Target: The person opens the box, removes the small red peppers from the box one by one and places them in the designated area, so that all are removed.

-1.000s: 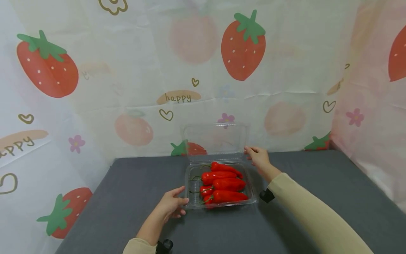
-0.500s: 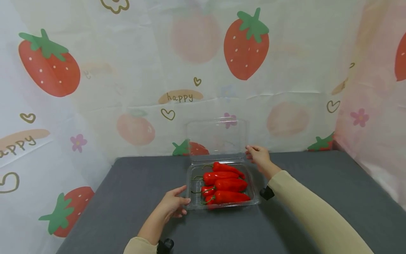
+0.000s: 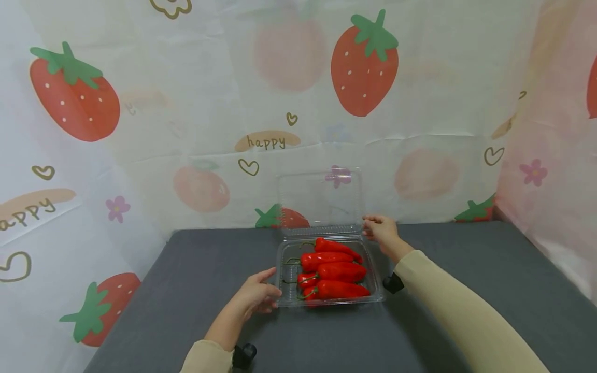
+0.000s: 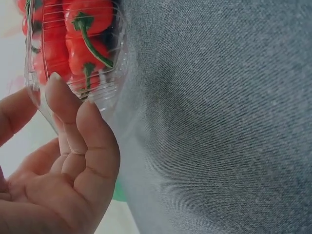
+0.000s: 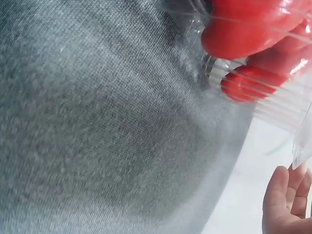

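Note:
A clear plastic clamshell box (image 3: 290,298) sits on the table with its lid (image 3: 317,194) raised at the back. Several red peppers (image 3: 342,272) with green stems lie inside. My left hand (image 3: 254,295) is at the box's left wall. In the left wrist view, fingertips (image 4: 56,90) touch its clear rim, with the fingers loosely bent. My right hand (image 3: 382,233) is at the lid's lower right edge, thumb and fingers drawn together there. The right wrist view has a clear corner of plastic meeting the fingertips (image 5: 278,180); their grip is partly cut off.
A grey cloth (image 3: 214,259) covers the table. Behind it hangs a pale curtain (image 3: 210,93) printed with strawberries and hearts, close to the table's back edge. Dark wrist devices (image 3: 394,283) sit on both forearms, over beige sleeves.
The lid has swung farther back, its top edge now higher in the view. Both hands stay at nearly the same places; the left fingers have shifted slightly. The view has drifted a little.

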A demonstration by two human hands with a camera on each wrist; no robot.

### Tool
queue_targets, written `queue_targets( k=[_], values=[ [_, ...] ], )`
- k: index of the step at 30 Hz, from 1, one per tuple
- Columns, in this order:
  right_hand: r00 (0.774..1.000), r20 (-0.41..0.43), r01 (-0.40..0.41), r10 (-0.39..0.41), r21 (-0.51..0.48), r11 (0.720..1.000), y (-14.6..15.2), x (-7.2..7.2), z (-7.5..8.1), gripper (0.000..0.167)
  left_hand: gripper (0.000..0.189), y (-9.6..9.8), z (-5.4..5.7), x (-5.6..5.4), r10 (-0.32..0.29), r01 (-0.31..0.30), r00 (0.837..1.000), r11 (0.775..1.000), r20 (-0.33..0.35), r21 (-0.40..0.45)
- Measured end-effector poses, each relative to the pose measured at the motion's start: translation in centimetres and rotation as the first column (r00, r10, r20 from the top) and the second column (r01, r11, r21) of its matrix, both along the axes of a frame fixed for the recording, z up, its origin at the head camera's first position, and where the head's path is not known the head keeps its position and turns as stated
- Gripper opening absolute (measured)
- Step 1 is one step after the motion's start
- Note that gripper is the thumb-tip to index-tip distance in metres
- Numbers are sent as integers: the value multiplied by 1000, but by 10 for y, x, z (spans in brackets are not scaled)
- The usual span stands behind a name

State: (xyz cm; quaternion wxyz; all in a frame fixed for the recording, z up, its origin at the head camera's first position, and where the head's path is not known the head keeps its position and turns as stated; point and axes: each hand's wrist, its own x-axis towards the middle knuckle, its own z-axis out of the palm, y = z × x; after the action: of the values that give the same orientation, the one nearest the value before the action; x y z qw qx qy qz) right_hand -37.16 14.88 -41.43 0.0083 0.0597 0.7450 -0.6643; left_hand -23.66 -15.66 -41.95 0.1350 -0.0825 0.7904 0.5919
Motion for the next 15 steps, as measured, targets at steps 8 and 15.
queue_targets(
  k=[8,15],
  values=[
    [1000,9,-11,11,-21,1000,3,2,-2,36,47,5,-3,-6,88,-88,994,996,-62,12],
    [999,28,-30,30,-20,999,5,4,-5,40,54,7,-4,-7,80,-75,994,995,-73,72]
  ],
)
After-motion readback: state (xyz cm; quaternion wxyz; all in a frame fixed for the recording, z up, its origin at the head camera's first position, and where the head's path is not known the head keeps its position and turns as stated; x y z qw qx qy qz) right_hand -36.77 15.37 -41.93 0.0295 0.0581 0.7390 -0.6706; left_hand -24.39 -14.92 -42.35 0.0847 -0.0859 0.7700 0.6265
